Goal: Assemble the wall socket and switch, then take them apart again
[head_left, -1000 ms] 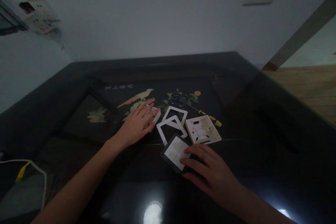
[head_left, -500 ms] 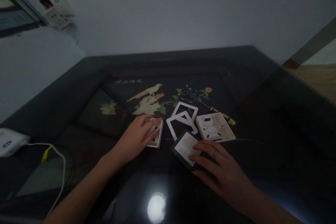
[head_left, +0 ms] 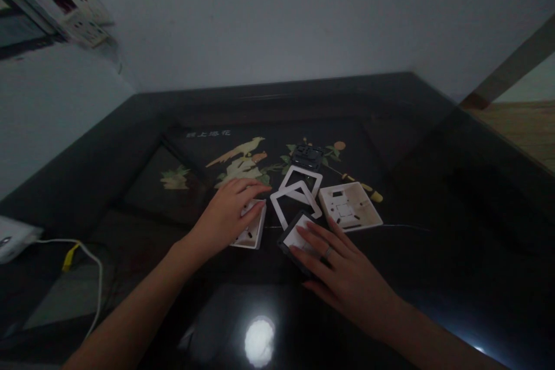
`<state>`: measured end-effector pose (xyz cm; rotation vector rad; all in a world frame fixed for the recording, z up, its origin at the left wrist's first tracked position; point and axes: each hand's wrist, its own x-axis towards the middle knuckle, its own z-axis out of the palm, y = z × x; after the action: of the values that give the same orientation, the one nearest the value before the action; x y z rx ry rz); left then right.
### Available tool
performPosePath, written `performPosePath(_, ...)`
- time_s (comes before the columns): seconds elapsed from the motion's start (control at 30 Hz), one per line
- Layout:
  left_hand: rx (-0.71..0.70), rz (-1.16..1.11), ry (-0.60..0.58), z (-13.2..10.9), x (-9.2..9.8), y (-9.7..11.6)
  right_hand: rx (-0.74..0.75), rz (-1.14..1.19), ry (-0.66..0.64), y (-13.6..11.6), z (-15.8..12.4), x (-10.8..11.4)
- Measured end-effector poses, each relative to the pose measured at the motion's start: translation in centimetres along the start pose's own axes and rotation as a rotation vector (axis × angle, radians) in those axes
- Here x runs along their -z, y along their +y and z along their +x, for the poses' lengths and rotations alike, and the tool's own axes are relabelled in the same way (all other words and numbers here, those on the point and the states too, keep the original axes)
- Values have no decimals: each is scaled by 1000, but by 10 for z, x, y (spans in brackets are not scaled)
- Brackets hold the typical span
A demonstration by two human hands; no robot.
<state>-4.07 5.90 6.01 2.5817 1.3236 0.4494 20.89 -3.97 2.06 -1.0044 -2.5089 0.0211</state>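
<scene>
My left hand (head_left: 229,208) arches over a shallow white back box (head_left: 251,237), which stands open side up. Thumb and forefinger are apart above the box's far edge; whether the other fingers touch it I cannot tell. My right hand (head_left: 342,272) lies with spread fingers over a dark-framed wall switch (head_left: 297,237) with a white face, covering its right part. Just beyond the switch lie two white square frames, the nearer frame (head_left: 280,208) overlapping the farther frame (head_left: 313,174). A second white back box (head_left: 368,208) rests right of the frames.
A dark mounting plate (head_left: 307,156) lies behind the frames. A yellow-handled screwdriver (head_left: 372,193) lies at the right box's far side. At the left are a white adapter (head_left: 17,237) and its cable (head_left: 100,283). The dark glossy table (head_left: 173,104) meets a wall behind.
My left hand's fingers have lifted and opened at the box's far edge. My right hand has slid left and farther over the switch. The whole view has shifted slightly.
</scene>
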Motion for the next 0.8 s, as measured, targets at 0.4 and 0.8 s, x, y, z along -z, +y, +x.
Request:
performPosePath(0.4,85,119,-97,48,-31,11,-11,25,-73,4,-6,7)
performPosePath(0.8,195,-312,20,52,-11,-6,-87,-61,-85,6,-4,4)
